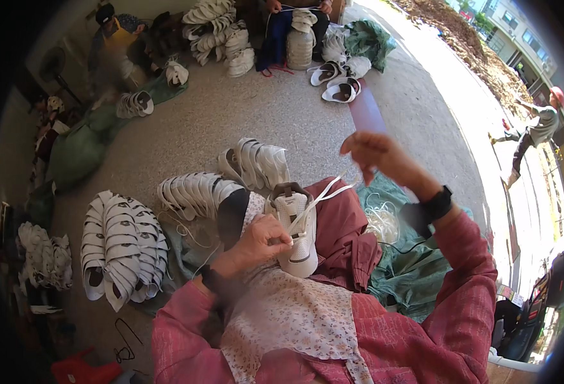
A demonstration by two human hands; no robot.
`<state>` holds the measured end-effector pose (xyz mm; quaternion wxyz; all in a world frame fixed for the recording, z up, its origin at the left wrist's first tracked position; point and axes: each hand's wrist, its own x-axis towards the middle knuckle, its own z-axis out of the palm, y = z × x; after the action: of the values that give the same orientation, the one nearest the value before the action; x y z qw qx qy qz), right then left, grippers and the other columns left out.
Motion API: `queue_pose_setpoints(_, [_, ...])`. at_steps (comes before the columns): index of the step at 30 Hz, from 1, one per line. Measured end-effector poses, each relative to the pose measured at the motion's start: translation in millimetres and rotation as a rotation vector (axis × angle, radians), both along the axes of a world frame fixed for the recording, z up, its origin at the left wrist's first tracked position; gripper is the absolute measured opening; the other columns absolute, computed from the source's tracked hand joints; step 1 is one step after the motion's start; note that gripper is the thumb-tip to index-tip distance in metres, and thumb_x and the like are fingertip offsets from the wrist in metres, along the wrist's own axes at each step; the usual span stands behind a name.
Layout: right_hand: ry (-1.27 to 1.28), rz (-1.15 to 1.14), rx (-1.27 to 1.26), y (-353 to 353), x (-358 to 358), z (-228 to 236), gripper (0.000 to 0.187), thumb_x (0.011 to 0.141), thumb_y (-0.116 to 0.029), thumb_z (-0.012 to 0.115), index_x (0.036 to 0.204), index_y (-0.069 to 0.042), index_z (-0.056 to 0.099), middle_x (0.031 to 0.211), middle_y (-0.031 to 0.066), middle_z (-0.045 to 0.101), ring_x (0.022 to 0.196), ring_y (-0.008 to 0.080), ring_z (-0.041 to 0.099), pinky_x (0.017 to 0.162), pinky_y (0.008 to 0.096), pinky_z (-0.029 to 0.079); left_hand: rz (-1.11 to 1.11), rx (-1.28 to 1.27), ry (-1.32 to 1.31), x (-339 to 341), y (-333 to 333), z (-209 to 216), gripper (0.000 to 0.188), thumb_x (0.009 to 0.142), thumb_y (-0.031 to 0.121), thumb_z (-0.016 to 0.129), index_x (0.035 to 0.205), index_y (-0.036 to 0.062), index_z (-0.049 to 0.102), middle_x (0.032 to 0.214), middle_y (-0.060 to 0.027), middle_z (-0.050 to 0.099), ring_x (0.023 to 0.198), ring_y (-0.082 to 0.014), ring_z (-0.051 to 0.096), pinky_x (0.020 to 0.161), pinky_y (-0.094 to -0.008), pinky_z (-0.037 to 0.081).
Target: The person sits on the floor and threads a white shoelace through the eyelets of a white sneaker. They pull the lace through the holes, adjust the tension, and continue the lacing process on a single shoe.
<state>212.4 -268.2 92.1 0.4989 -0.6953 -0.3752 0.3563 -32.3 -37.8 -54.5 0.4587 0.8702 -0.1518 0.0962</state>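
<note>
At centre, one white shoe [300, 251]; one left hand [263, 240] curled beside it; one right hand [379, 157], well apart, raised near two white lace strands [338, 191]. Cannot tell either grip.

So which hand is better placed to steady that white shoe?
Probably the left hand: it sits right at the white shoe's side, near the toe, while the right hand is raised away, near the loose end of the white lace.
</note>
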Motion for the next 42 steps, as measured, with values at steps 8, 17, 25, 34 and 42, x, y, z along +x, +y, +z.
queue_pose_setpoints(8, [-0.647,0.387,-0.012,14.2,-97.7,-140.5,0.023,0.091,-0.013,0.063,0.105,0.001,0.051,0.077,0.0190,0.065,0.075,0.0391,0.069,0.063,0.0473,0.052,0.231,0.522,-0.390,2.7,-10.8,0.2,0.021,0.074,0.005,0.064,0.095,0.0064,0.062,0.093,-0.0118,0.056,0.090,-0.0335,0.058,0.080,-0.0451,0.046])
queue_pose_setpoints(17, [-0.957,0.284,-0.129,-9.9,-130.5,-136.0,0.028,0.088,-0.014,0.059,0.107,0.002,0.047,0.074,0.0102,0.065,0.071,0.0302,0.071,0.059,0.0435,0.052,0.171,0.495,-0.179,0.3,-16.8,-4.1,0.052,0.076,0.010,0.065,0.127,0.0011,0.057,0.132,-0.0179,0.055,0.129,-0.0401,0.048,0.111,-0.0484,0.040])
queue_pose_setpoints(25, [-0.771,-0.153,-0.166,-12.9,-133.2,-198.8,0.021,0.090,-0.016,0.061,0.100,-0.002,0.049,0.074,0.0167,0.063,0.062,0.0344,0.067,0.048,0.0470,0.048,0.124,0.438,-0.108,2.6,-17.3,8.1,0.057,0.078,0.030,0.077,0.123,0.0002,0.059,0.136,-0.0194,0.053,0.134,-0.0408,0.045,0.112,-0.0478,0.040])
queue_pose_setpoints(34, [-0.302,0.002,-0.269,-53.8,-90.9,-162.2,0.038,0.090,-0.035,0.074,0.105,-0.003,0.059,0.083,0.0115,0.065,0.073,0.0246,0.066,0.065,0.0375,0.052,0.194,0.183,0.064,1.6,-20.9,-18.4,0.103,0.080,0.056,0.077,0.152,0.0019,0.028,0.155,-0.0228,0.029,0.148,-0.0428,0.022,0.121,-0.0507,0.021])
queue_pose_setpoints(42, [0.269,0.039,0.041,-23.2,-44.7,-27.0,0.019,0.100,-0.011,0.061,0.114,0.002,0.062,0.104,0.0085,0.071,0.094,0.0182,0.071,0.081,0.0325,0.059,0.259,0.418,0.119,11.1,-27.7,-25.0,0.120,0.065,0.070,0.078,0.159,0.0177,0.026,0.166,-0.0147,0.015,0.153,-0.0429,0.002,0.122,-0.0583,0.011])
